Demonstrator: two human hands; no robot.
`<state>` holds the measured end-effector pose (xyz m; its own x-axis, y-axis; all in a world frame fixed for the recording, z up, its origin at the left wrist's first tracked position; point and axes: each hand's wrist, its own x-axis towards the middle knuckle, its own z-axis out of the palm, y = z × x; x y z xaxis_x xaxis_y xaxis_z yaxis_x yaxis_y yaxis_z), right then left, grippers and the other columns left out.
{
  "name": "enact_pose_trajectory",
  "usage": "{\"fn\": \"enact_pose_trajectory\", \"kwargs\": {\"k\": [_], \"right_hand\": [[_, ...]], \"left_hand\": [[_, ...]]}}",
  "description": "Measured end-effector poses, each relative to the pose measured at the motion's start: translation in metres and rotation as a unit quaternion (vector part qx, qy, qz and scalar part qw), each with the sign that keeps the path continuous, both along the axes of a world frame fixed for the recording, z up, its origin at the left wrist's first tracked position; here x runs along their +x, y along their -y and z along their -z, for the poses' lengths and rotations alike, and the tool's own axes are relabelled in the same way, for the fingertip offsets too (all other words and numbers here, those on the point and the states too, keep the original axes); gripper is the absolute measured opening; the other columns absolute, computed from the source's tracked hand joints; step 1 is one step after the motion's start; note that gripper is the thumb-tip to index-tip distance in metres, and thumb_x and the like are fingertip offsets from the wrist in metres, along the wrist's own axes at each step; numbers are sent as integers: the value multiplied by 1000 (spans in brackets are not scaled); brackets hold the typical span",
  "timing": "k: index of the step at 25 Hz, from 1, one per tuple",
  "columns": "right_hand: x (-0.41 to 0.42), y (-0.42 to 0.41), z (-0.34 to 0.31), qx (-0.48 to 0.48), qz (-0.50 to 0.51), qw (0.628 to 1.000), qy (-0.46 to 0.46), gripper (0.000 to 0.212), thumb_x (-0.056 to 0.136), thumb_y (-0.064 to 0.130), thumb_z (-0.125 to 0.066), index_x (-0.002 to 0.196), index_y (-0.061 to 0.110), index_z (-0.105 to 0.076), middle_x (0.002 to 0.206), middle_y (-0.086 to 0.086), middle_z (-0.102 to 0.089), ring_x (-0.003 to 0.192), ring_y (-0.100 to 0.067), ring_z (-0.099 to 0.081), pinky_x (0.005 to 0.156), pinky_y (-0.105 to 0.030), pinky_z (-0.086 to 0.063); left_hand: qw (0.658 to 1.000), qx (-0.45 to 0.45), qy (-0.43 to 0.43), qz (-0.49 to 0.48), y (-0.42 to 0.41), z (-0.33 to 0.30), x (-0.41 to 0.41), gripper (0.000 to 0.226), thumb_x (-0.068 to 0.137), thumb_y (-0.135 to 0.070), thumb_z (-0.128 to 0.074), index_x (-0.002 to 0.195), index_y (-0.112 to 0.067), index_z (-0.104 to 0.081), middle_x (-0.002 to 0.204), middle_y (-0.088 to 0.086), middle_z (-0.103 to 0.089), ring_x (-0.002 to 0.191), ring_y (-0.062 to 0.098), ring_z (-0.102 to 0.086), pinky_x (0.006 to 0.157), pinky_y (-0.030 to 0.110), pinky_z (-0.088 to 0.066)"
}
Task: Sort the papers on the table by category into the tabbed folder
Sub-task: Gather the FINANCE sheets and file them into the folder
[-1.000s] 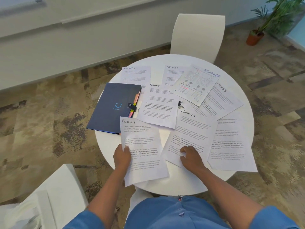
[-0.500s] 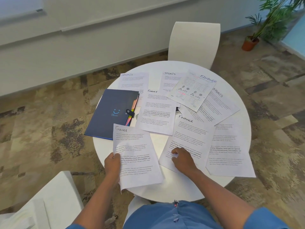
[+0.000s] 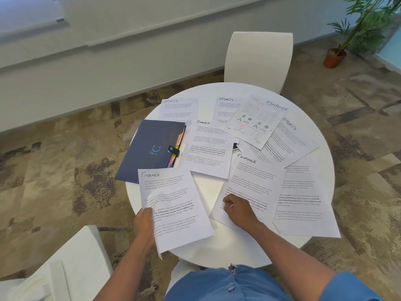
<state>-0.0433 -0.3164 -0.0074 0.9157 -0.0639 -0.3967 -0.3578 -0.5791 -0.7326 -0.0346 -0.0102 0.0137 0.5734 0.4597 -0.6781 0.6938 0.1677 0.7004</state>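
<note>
Since 1 s ago my left hand (image 3: 145, 224) has carried its FINANCE sheet (image 3: 173, 205) a bit left and toward me, lower corner now hanging off the surface (image 3: 245, 253) edge. My right hand (image 3: 237, 210) has slid up onto the next FINANCE sheet (image 3: 251, 183) and curled. Reads to me as gathering the finance pile first; nothing filed yet.

Left hand: closed, pinching the sheet's left edge, thumb on top. Right hand: fingers bunched, knuckles up, pressing on the 2nd sheet; can't tell if it's actually got a grip on the paper.

Tabbed folder (image 3: 149, 148) lies shut, strap fastened, at the surface's left edge, just beyond the held sheet. Other SPORTS/FINANCE sheets are spread out beyond, some overlapping.
</note>
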Motion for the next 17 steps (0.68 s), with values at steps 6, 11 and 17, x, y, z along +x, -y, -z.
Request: {"fn": "enact_pose_trajectory", "kwargs": {"k": [6, 11, 17], "right_hand": [[2, -2, -4, 11, -3, 1000, -21, 17, 92, 17, -55, 104, 17, -67, 103, 3, -69, 95, -16, -62, 84, -28, -49], [1, -4, -5, 28, -9, 999, -30, 14, 90, 20, -58, 101, 21, -68, 94, 5, -67, 89, -15, -61, 76, -25, -47], [2, -13, -18, 104, -4, 994, -44, 13, 91, 22, -56, 90, 17, -68, 90, 0, -71, 86, -17, -68, 78, -33, -57]], "left_hand": [[1000, -2, 18, -20, 2, -14, -8, 12, 96, -11, -49, 92, -8, -60, 77, 12, -62, 62, 25, -58, 58, 32, -48], [998, -11, 28, -50, 0, -19, -16, 10, 96, -8, -50, 92, -8, -59, 75, 10, -60, 59, 23, -56, 56, 29, -47], [997, -36, 38, -53, -1, -20, -20, 12, 94, -8, -51, 83, -11, -55, 71, 10, -56, 58, 22, -53, 56, 32, -46]]}}
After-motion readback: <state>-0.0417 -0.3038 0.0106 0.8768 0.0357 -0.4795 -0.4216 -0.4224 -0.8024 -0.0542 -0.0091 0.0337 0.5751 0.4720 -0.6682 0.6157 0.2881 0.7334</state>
